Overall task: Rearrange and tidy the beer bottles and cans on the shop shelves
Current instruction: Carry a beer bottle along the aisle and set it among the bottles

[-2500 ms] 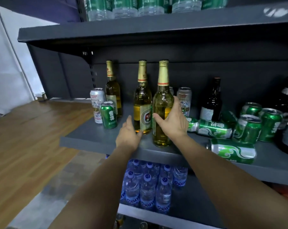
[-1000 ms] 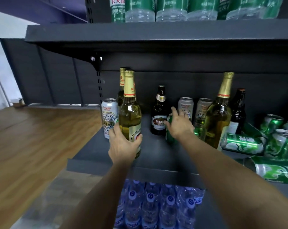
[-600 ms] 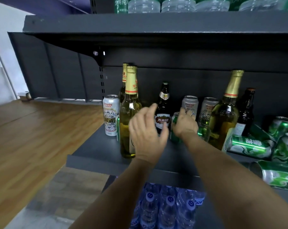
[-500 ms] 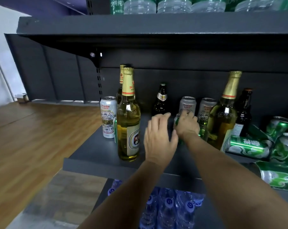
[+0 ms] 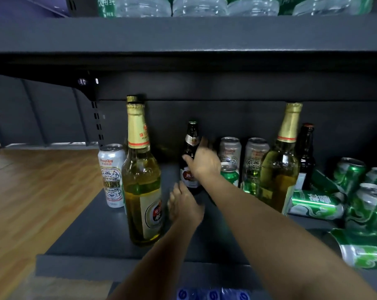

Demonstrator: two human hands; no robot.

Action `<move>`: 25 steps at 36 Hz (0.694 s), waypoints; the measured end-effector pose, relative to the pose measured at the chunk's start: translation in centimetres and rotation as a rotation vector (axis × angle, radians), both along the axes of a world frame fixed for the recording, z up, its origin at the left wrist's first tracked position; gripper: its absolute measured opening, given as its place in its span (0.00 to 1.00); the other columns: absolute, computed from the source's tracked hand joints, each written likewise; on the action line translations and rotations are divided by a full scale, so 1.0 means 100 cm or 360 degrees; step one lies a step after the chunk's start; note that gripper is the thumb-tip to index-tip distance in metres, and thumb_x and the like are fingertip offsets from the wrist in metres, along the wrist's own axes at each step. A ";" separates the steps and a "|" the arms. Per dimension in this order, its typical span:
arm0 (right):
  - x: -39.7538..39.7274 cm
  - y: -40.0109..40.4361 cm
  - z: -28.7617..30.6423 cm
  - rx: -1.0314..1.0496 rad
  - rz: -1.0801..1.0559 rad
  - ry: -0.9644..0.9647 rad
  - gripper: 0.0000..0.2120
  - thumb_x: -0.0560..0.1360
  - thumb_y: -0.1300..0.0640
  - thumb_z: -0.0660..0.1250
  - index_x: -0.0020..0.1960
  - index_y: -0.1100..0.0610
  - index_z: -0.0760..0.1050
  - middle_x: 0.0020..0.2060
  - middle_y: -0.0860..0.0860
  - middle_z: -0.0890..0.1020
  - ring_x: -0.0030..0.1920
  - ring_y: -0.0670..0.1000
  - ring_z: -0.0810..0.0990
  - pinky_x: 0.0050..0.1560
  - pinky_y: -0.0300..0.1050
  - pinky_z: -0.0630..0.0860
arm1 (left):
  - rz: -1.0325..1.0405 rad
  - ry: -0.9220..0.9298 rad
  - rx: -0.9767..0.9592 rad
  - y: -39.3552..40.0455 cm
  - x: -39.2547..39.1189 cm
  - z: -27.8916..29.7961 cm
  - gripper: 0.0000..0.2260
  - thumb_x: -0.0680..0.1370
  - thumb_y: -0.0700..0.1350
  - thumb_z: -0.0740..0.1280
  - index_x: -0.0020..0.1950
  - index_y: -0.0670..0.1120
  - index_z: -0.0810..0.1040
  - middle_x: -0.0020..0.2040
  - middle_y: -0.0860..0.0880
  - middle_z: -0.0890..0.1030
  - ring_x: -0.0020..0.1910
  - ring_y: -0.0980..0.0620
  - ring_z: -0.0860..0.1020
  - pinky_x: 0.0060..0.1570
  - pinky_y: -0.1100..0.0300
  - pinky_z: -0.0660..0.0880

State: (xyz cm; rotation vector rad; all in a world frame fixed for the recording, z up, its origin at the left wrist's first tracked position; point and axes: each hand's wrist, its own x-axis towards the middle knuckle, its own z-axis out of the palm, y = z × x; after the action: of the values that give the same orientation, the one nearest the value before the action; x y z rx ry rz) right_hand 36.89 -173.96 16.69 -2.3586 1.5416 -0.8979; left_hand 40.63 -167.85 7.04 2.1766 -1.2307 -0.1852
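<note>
Dark bottle [image 5: 190, 156] upright at frame centre on grey shelf [image 5: 92, 232], right hand [image 5: 203, 162] spread wide against it, left hand [image 5: 184, 207] open just below, tall golden bottle [image 5: 141, 180] left, green cans [image 5: 315, 204] lying at right.

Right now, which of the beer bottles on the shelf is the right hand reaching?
The small dark brown bottle with the red-and-white label, beside the right hand; the others stand apart from it.
</note>
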 end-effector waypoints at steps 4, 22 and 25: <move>0.019 -0.018 -0.006 0.0209 -0.0099 -0.0115 0.39 0.76 0.40 0.64 0.74 0.62 0.54 0.67 0.60 0.70 0.67 0.60 0.70 0.58 0.53 0.71 | -0.0041 -0.0122 0.0126 -0.007 0.006 -0.001 0.36 0.78 0.51 0.64 0.78 0.43 0.47 0.79 0.45 0.51 0.78 0.46 0.48 0.75 0.51 0.50; 0.003 0.034 -0.017 0.0184 0.0191 -0.0532 0.29 0.75 0.48 0.69 0.69 0.58 0.62 0.65 0.56 0.72 0.65 0.60 0.71 0.58 0.52 0.71 | 0.0052 0.0440 0.0080 0.027 -0.032 0.005 0.36 0.82 0.52 0.58 0.77 0.37 0.38 0.79 0.42 0.45 0.78 0.46 0.45 0.75 0.55 0.47; -0.011 0.051 -0.018 0.0095 0.0220 -0.0517 0.25 0.75 0.48 0.68 0.66 0.57 0.63 0.64 0.55 0.73 0.63 0.59 0.72 0.55 0.52 0.71 | 0.0084 0.0453 0.0017 0.040 -0.047 0.006 0.34 0.82 0.51 0.57 0.77 0.38 0.40 0.79 0.43 0.46 0.78 0.47 0.46 0.74 0.55 0.47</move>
State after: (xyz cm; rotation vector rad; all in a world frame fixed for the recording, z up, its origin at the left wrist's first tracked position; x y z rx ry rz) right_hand 35.78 -168.83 14.85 -2.1185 1.2465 -1.1184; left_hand 35.89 -163.89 7.66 2.1020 -1.0132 -0.4631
